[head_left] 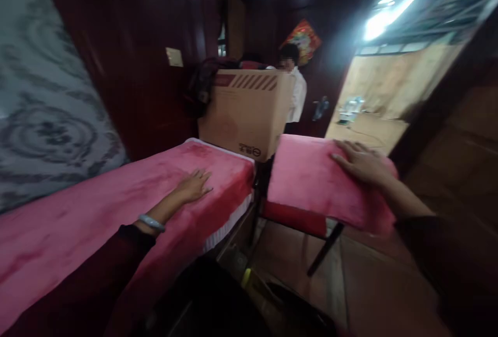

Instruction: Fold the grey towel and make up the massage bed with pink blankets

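My left hand (193,185) lies flat, fingers stretched, on a long bench covered with pink cloth (97,207). A pale bangle (151,222) circles that wrist. My right hand (360,162) rests open, palm down, on the pink cushion (311,181) of a chair with dark legs. Neither hand holds anything. Both sleeves are dark.
A cardboard box (249,111) stands on the far end of the bench. Behind it a person in a white top (298,93) stands by dark red wall panels. A lit doorway (373,114) opens at the right. The floor (350,285) is brown tile. A grey patterned wall (42,109) rises at left.
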`<move>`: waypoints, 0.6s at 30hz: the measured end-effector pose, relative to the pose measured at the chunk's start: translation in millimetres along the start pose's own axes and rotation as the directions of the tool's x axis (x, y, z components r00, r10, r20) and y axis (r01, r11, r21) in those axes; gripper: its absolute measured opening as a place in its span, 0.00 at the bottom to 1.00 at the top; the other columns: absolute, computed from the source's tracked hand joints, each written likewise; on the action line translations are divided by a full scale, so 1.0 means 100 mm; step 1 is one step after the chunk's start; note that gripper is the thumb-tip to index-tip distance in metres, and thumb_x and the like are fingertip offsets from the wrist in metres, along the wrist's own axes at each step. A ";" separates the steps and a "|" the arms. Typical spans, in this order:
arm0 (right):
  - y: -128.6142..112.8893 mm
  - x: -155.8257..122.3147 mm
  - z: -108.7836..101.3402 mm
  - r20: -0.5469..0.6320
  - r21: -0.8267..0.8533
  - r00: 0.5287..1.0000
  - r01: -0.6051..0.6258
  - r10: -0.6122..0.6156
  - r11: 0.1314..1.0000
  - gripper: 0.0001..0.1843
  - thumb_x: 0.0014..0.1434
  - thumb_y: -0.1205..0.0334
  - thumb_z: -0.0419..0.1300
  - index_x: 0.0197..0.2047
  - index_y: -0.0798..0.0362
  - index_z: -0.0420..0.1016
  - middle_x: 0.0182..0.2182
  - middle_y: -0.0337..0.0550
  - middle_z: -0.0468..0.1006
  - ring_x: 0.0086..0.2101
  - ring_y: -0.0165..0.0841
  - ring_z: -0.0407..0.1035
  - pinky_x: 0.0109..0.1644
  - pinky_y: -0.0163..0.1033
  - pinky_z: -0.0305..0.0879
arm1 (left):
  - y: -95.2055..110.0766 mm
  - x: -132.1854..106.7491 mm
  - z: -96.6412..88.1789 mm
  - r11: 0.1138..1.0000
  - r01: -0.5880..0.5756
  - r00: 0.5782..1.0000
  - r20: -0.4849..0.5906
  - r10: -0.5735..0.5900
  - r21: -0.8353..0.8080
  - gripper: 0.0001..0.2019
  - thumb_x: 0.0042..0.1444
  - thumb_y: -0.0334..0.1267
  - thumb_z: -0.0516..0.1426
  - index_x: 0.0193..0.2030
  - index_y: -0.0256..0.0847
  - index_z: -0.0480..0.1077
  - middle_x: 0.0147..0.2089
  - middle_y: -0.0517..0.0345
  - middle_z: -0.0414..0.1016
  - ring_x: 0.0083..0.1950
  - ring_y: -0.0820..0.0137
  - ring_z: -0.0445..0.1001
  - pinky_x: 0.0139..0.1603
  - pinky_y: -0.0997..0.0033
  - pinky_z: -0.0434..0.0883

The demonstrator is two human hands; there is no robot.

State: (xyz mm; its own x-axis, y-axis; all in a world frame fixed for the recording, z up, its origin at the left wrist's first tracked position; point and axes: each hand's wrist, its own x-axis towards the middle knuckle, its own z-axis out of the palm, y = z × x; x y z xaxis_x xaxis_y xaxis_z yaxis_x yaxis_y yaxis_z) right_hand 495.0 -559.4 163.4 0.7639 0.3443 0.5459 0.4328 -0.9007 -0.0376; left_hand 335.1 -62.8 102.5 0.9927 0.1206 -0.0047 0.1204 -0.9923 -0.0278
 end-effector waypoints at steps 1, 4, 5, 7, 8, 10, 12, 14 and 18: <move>0.00 -0.01 0.01 -0.014 0.031 1.000 -0.027 0.028 0.999 0.42 0.67 0.33 0.43 0.72 0.51 0.61 0.67 0.60 0.65 0.66 0.66 0.55 0.62 0.79 0.54 | -0.22 -0.22 0.07 0.998 0.057 0.998 0.038 -0.057 -0.014 0.35 0.66 0.50 0.50 0.77 0.41 0.52 0.79 0.42 0.49 0.79 0.50 0.47 0.75 0.39 0.48; -0.17 -0.06 0.08 -0.084 0.118 0.996 0.047 -0.037 0.992 0.39 0.65 0.32 0.44 0.72 0.42 0.61 0.68 0.56 0.65 0.67 0.68 0.52 0.63 0.83 0.49 | -0.77 -0.93 0.25 0.971 0.235 0.966 0.120 -0.228 -0.041 0.36 0.65 0.52 0.49 0.77 0.40 0.53 0.78 0.42 0.51 0.79 0.50 0.48 0.75 0.41 0.49; -0.30 -0.10 0.12 -0.116 0.129 0.990 0.099 -0.084 0.987 0.38 0.66 0.32 0.43 0.72 0.40 0.61 0.68 0.55 0.64 0.68 0.67 0.51 0.64 0.83 0.48 | -0.90 -1.16 0.31 0.957 0.288 0.951 0.132 -0.280 -0.041 0.36 0.65 0.52 0.49 0.76 0.40 0.53 0.78 0.42 0.51 0.79 0.50 0.49 0.75 0.41 0.50; -0.70 -0.21 0.22 -0.205 0.151 0.959 0.227 -0.195 0.962 0.36 0.68 0.36 0.42 0.71 0.43 0.62 0.69 0.54 0.64 0.69 0.65 0.50 0.67 0.80 0.48 | -1.11 -1.61 0.43 0.922 0.386 0.916 0.132 -0.379 -0.031 0.35 0.65 0.51 0.48 0.76 0.39 0.54 0.78 0.41 0.51 0.78 0.50 0.49 0.74 0.39 0.52; -0.96 -0.28 0.30 -0.251 0.180 0.936 0.297 -0.248 0.938 0.35 0.69 0.39 0.42 0.71 0.46 0.63 0.68 0.55 0.65 0.69 0.63 0.52 0.68 0.77 0.49 | -1.19 -1.82 0.50 0.902 0.431 0.897 0.121 -0.425 -0.026 0.34 0.66 0.49 0.47 0.76 0.39 0.55 0.78 0.41 0.51 0.78 0.50 0.50 0.74 0.39 0.52; -1.55 -0.46 0.53 -0.302 0.342 0.893 0.428 -0.334 0.836 0.31 0.71 0.45 0.44 0.68 0.52 0.66 0.65 0.57 0.69 0.66 0.55 0.58 0.69 0.67 0.56 | -1.29 -2.20 0.63 0.857 0.515 0.854 0.098 -0.511 -0.018 0.33 0.66 0.47 0.47 0.75 0.38 0.56 0.78 0.40 0.51 0.78 0.50 0.51 0.73 0.39 0.53; -2.15 -0.64 0.88 -0.253 0.535 0.877 0.478 -0.408 0.696 0.27 0.71 0.46 0.48 0.64 0.49 0.71 0.61 0.54 0.73 0.61 0.49 0.67 0.66 0.61 0.64 | -1.35 -2.53 0.77 0.801 0.599 0.798 0.090 -0.596 -0.012 0.32 0.67 0.46 0.46 0.75 0.37 0.57 0.77 0.39 0.51 0.78 0.49 0.52 0.73 0.40 0.54; -2.68 -0.76 1.32 -0.172 0.668 0.861 0.459 -0.478 0.586 0.27 0.70 0.45 0.49 0.63 0.49 0.72 0.61 0.54 0.74 0.59 0.48 0.68 0.64 0.60 0.67 | -1.38 -2.85 0.90 0.746 0.665 0.745 0.085 -0.662 -0.019 0.31 0.67 0.45 0.45 0.75 0.38 0.57 0.78 0.41 0.50 0.78 0.50 0.50 0.73 0.40 0.54; -3.32 -0.68 2.15 -0.067 0.786 0.861 0.357 -0.504 0.505 0.31 0.67 0.42 0.50 0.64 0.51 0.71 0.62 0.56 0.72 0.62 0.49 0.65 0.66 0.62 0.62 | -1.40 -3.45 1.06 0.625 0.780 0.626 0.065 -0.777 -0.030 0.30 0.69 0.45 0.43 0.75 0.43 0.56 0.79 0.46 0.48 0.79 0.53 0.46 0.74 0.40 0.51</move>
State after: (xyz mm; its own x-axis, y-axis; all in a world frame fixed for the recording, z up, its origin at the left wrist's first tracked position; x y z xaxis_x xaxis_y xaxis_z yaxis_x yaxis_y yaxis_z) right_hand 401.7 -226.7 -41.1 0.4070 0.7329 0.5452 0.8676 -0.1235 -0.4816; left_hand -25.3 37.2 1.8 0.5271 0.8485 -0.0467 0.8496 -0.5274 0.0087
